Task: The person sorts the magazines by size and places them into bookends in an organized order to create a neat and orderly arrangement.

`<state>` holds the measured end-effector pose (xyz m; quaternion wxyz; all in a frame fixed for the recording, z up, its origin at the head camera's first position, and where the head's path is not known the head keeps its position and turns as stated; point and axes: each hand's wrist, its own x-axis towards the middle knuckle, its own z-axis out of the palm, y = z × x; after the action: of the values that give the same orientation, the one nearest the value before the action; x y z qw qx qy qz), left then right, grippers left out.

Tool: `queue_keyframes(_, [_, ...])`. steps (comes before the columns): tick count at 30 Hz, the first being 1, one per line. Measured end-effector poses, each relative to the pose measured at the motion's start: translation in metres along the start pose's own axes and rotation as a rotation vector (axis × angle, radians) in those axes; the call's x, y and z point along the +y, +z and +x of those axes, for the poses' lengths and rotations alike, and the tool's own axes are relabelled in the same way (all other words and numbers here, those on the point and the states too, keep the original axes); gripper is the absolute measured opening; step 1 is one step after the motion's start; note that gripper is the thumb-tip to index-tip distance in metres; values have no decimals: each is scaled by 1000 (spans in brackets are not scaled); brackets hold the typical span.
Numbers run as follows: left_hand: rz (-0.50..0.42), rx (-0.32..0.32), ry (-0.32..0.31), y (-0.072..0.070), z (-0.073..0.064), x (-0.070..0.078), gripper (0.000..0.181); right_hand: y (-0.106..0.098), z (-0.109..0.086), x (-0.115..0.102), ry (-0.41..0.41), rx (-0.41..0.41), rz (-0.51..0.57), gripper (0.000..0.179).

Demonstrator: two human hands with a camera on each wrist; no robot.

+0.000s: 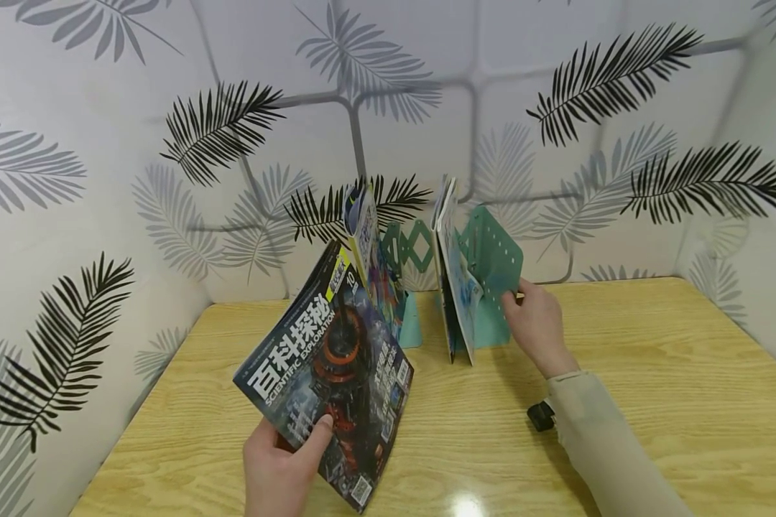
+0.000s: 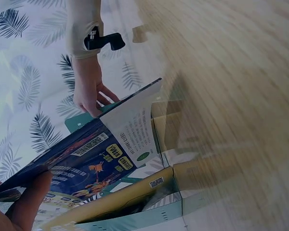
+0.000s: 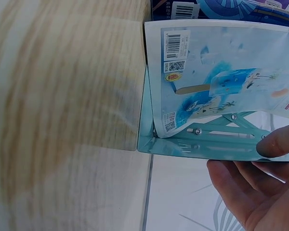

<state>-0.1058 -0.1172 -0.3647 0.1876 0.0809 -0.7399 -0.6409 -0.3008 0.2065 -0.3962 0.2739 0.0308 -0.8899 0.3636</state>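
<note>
My left hand (image 1: 281, 463) grips a dark magazine (image 1: 336, 359) with white lettering and a red machine on its cover, thumb on the front. It is tilted, in front of a teal extendable book rack (image 1: 501, 251). With thumb and fingers on either side, my right hand (image 1: 539, 327) pinches the rack's right end plate (image 3: 207, 150). Inside the rack, a colourful magazine (image 1: 370, 266) leans at the left end. More magazines (image 1: 455, 287) stand toward the right, one with a pale blue cover (image 3: 241, 72) facing the end plate. The held magazine partly hides the rack's left end.
The rack stands on a wood-grain table (image 1: 653, 388) near its back edge. Behind it is a wall covering (image 1: 414, 43) with leaf prints. A black device (image 1: 542, 416) is strapped at my right wrist.
</note>
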Motion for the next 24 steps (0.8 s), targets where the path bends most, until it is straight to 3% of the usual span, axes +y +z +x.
queue_keyframes(5, [51, -15, 69, 1, -3, -2, 28, 0, 1, 0, 11, -5, -9, 21])
queue_keyframes(11, [20, -36, 32, 4, -2, 1, 34, -1, 0, 1, 15, -4, -5, 23])
queue_keyframes(18, [-9, -53, 71, 11, 3, 3, 33, -1, 0, 1, 24, -11, 3, 26])
queue_keyframes(24, [-16, -83, 64, 18, 9, 2, 32, 0, 1, 1, 20, -18, 8, 27])
